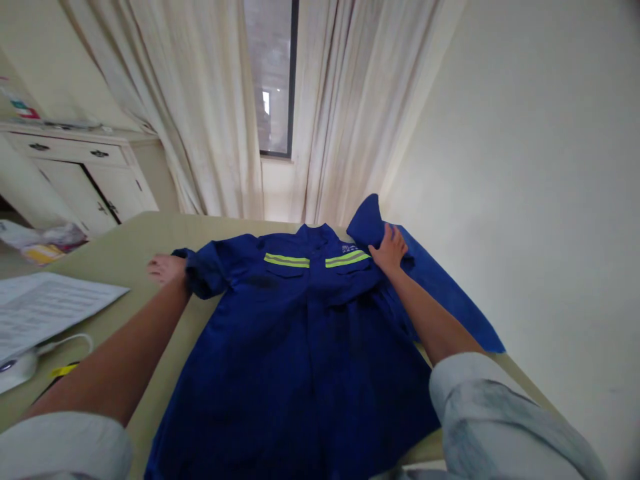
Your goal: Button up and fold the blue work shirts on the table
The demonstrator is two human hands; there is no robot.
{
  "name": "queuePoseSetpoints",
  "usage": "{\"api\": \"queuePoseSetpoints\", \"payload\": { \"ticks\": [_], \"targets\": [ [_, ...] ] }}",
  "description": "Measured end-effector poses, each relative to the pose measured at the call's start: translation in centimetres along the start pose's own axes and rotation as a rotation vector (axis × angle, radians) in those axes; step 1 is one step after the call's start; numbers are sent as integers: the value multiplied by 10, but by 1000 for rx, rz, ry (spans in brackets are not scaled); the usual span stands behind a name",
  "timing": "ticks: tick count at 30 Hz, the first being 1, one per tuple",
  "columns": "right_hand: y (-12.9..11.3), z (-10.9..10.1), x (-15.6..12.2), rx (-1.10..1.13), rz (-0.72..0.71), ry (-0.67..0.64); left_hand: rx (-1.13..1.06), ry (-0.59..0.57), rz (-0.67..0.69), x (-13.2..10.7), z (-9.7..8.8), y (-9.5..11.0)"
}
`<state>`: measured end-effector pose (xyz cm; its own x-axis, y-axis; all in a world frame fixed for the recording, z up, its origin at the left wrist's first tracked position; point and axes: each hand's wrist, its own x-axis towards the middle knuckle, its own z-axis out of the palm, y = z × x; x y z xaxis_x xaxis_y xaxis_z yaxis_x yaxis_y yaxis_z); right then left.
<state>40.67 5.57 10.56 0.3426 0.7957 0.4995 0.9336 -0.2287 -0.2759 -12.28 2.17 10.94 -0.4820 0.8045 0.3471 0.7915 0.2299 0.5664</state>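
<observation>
Blue work jacket (300,333) lies flat, front up, across the centre of the frame on the beige tabletop (125,247), collar toward the window. Two hi-vis yellow stripes (287,261) run across the chest.

My left hand (166,269) is at centre left, fingers loosely curled, resting on the tabletop right at the cuff of the bunched-up left-of-frame sleeve (205,273); cannot tell if it pinches the cloth. My right hand (389,249) is at centre right, fingers spread, pressed flat on the jacket's shoulder where the other sleeve (450,293) folds. That sleeve runs out toward the lower right along the tabletop edge, with a flap standing up behind my fingers.

Printed paper sheets (45,303) sit at the left edge, a white cable (65,341) just below them. White cabinet (85,180) in the upper left, curtains (210,100) and window (273,73) at top centre.
</observation>
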Motion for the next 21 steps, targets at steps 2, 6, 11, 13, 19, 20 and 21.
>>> {"api": "queuePoseSetpoints", "payload": {
  "ticks": [2, 6, 11, 13, 19, 20, 21],
  "targets": [
    [-14, 8, -3, -56, -263, -132, 23, 31, -5, -3, 7, 3],
    [-49, 26, -15, -70, -442, -313, -39, -181, 294, -15, 37, 25],
    [-121, 62, -37, -29, -434, -519, 54, -500, 698, -55, 100, 72],
    [-145, 76, -45, -31, -295, -521, 106, -543, 674, -75, 123, 83],
    [-163, 101, -43, 5, -132, -477, 217, -594, 620, -98, 152, 83],
    [-161, 103, -38, 16, -127, -488, 215, -592, 616, -95, 153, 82],
    [-160, 103, -32, 29, -124, -503, 214, -595, 611, -92, 154, 82]
  ]
}}
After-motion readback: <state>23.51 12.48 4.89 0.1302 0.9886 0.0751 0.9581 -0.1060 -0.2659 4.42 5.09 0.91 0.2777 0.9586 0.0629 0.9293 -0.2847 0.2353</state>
